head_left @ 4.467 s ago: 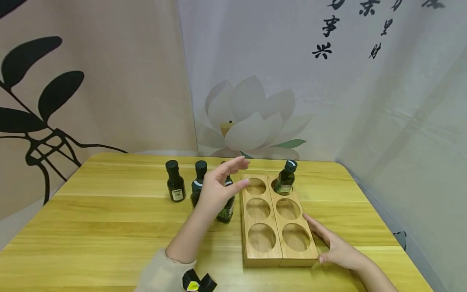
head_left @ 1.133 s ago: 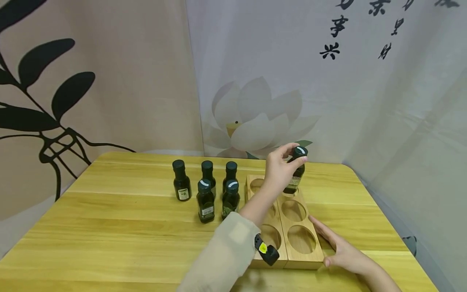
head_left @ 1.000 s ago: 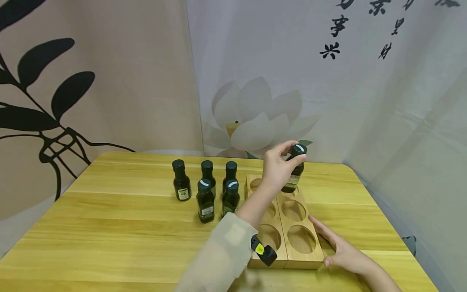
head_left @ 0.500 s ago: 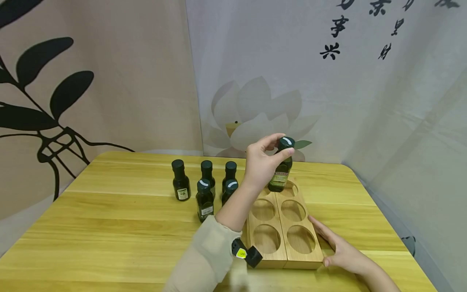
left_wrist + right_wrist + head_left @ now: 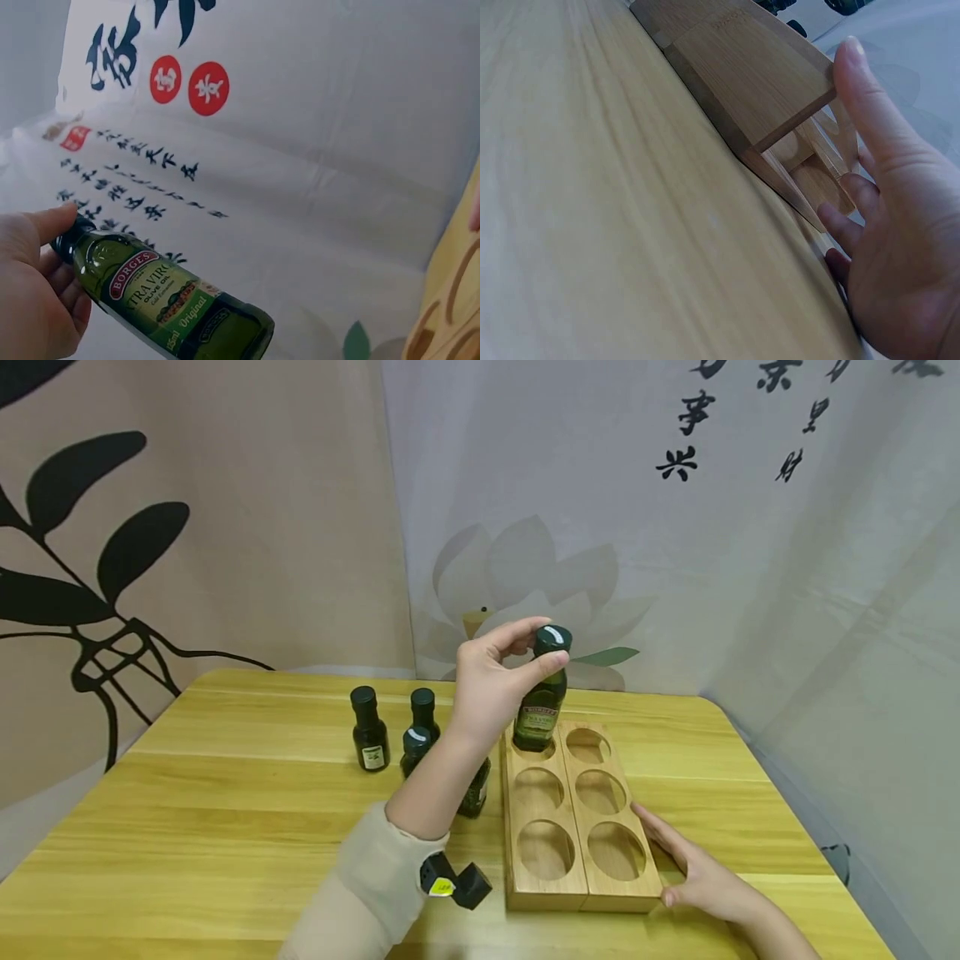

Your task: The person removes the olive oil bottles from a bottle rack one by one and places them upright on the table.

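Note:
My left hand (image 5: 487, 689) pinches a green glass olive oil bottle (image 5: 542, 710) near its dark cap, between thumb and fingers. The bottle leans a little, its base at the far left hole of a pale wooden rack (image 5: 543, 895); whether it is inside the hole I cannot tell. Its label faces the left wrist camera. Two rows of round holes run along the rack, the others holding no bottle. Against the rack's right side lies my right hand (image 5: 705, 881), fingers extended along it. In the right wrist view the thumb (image 5: 874, 105) touches the near corner.
Several dark bottles stand left of the rack: one apart at the far left (image 5: 371, 735), others partly behind my left forearm, such as a nearer bottle (image 5: 474, 793). A printed cloth (image 5: 540, 460) hangs behind the wooden table (image 5: 187, 827).
The bottle stood in the far right hole, my left hand nearby without it. That hand took it by the top, lifted it out and carried it left. My right hand stays at the rack.

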Available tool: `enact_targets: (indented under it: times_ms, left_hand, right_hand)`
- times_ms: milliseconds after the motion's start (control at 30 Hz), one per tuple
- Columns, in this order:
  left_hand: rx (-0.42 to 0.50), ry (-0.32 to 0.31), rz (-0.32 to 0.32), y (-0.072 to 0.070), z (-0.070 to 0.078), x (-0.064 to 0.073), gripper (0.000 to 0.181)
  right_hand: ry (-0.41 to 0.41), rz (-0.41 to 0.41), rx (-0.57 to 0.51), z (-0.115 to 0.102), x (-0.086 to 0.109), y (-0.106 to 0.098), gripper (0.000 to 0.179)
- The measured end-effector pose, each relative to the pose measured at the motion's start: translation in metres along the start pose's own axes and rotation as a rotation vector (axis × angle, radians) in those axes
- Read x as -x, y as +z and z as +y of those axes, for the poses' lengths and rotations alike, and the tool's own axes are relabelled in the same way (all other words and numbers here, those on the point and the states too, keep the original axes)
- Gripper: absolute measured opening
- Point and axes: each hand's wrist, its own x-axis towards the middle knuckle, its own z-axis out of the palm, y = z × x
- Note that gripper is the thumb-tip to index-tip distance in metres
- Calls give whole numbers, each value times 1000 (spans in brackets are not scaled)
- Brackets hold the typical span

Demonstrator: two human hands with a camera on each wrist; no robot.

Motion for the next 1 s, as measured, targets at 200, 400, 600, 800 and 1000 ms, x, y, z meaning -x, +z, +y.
enact_targets:
  times_ms: [200,400,600,800,1000]
  left_hand:
    - [9,-8,22,-21,12,0,34]
    - [23,10,47,-44,23,1,32]
    - [-20,30,70,-67,36,2,32]
    - [-25,-3,112,-89,42,2,33]
    - [49,-26,156,-109,43,3,30]
  right_hand:
    - [-6,-3,-20,3,1,0,93]
    - [19,-3,-19,3,3,0,93]
    - [18,-7,-44,2,1,0,94]
    - [25,-8,-40,1,0,-2,93]
    - [47,-18,-36,1,1,-3,93]
